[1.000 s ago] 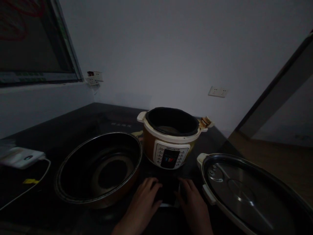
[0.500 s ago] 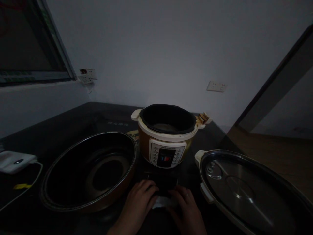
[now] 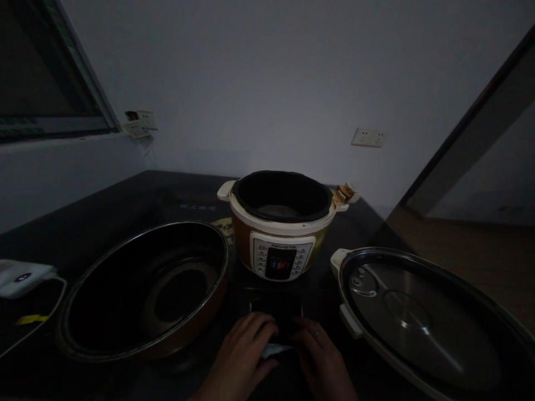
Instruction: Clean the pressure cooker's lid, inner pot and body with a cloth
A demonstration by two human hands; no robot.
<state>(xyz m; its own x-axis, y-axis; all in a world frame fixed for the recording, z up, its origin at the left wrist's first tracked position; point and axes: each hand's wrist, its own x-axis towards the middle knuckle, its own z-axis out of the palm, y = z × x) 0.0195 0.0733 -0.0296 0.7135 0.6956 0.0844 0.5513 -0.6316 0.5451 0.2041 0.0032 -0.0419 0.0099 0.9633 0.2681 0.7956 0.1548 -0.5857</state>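
Head view: left hand [image 3: 244, 353] and right hand [image 3: 320, 356], fingers bent, at either end of pale item [image 3: 276, 350]; can't tell if either grips it. Item on dark counter [image 3: 167, 195], in front of cooker [image 3: 276, 234], between pan [image 3: 146, 289] and lid [image 3: 409, 317].

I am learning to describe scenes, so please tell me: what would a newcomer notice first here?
Probably the open cooker in the middle, its lit panel facing the hands. Next, the wide dark pan on the left and the large round lid on the right, its shiny inner side facing up.
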